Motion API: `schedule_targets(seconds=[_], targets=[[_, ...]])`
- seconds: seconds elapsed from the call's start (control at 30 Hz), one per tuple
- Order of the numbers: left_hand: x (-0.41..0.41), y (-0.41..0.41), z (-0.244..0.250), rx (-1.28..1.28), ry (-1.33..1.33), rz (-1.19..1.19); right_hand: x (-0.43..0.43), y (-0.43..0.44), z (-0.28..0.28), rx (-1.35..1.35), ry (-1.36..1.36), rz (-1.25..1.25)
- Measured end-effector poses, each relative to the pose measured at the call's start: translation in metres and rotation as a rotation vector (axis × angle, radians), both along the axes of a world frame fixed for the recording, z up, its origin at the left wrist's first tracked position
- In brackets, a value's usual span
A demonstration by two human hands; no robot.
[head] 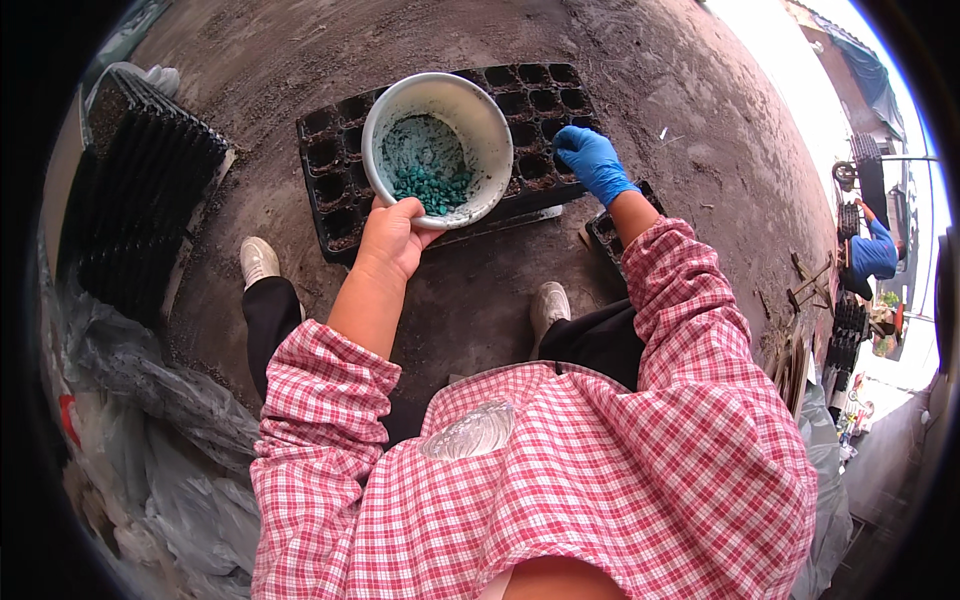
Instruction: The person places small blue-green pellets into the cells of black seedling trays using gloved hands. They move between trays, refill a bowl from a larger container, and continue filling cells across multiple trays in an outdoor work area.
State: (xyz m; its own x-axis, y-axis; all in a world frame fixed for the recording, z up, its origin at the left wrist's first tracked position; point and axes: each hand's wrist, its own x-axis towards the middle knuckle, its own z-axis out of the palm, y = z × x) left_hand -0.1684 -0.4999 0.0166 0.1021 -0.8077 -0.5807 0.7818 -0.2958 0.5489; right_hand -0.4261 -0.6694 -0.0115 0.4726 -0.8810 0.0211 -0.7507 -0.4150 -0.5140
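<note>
My bare left hand (394, 236) grips the near rim of a whitish plastic tub (487, 161). The tub is tilted toward me. Blue-green coated seeds (431, 187) lie at its lower side, and dark residue smears its inner wall. Beneath the tub, and partly hidden by it, is a black plastic seedling tray (328, 202) with dark soil in its cells. My right hand (592, 161), in a blue glove, is over the tray's right-hand cells with its fingers drawn together. Whether anything is between those fingertips is hidden.
A stack of black seedling trays (135, 195) stands at left, above crumpled clear plastic sheeting (157, 450). Another small black tray (606, 232) lies under my right forearm. At far right, a person in blue (874, 251) is near more trays (844, 337). Bare dirt ground (675, 97) surrounds the tray.
</note>
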Motion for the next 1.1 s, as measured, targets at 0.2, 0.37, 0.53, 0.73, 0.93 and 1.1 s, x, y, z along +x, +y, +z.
schedule_targets(seconds=[0.2, 0.37, 0.53, 0.73, 0.93, 1.1], targets=[[-0.001, -0.002, 0.002, -0.025, -0.007, 0.014, -0.02, -0.01, -0.023, -0.156, 0.544, 0.242], [-0.002, 0.001, 0.009, 0.001, -0.028, 0.041, -0.016, -0.007, -0.03, -0.234, 0.607, 0.258], [-0.001, 0.001, 0.013, 0.018, -0.028, 0.034, -0.007, 0.004, -0.024, -0.275, 0.631, 0.228], [0.001, 0.003, 0.016, -0.007, -0.048, 0.031, 0.041, 0.02, 0.041, -0.358, 0.284, 0.178], [-0.001, 0.003, 0.014, -0.095, -0.034, -0.065, 0.097, 0.076, 0.044, -0.259, 0.126, 0.598], [0.0, 0.006, 0.011, -0.118, -0.015, -0.087, 0.095, 0.084, 0.04, -0.171, 0.231, 0.635]])
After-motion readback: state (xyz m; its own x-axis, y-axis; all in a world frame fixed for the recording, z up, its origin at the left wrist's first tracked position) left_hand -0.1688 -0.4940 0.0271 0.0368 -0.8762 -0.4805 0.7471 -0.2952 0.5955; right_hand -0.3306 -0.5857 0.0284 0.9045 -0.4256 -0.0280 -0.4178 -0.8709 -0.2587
